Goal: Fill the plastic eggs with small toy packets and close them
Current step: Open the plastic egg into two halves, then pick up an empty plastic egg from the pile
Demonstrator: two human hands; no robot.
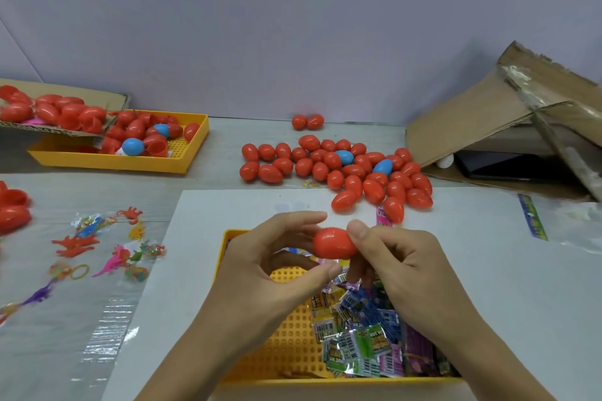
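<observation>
No text clearly readable, printed lettering on the small toy packets (365, 345) in the yellow tray (293, 348) below the hands too blurred to make out, pink packet (383, 216) just beyond the right hand (400, 267) bears tiny unreadable print

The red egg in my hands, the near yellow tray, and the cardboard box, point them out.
red egg (334, 242), head view, middle of shell.
near yellow tray (290, 329), head view, bare perforated floor.
cardboard box (472, 127), head view, tilted flap.
</observation>
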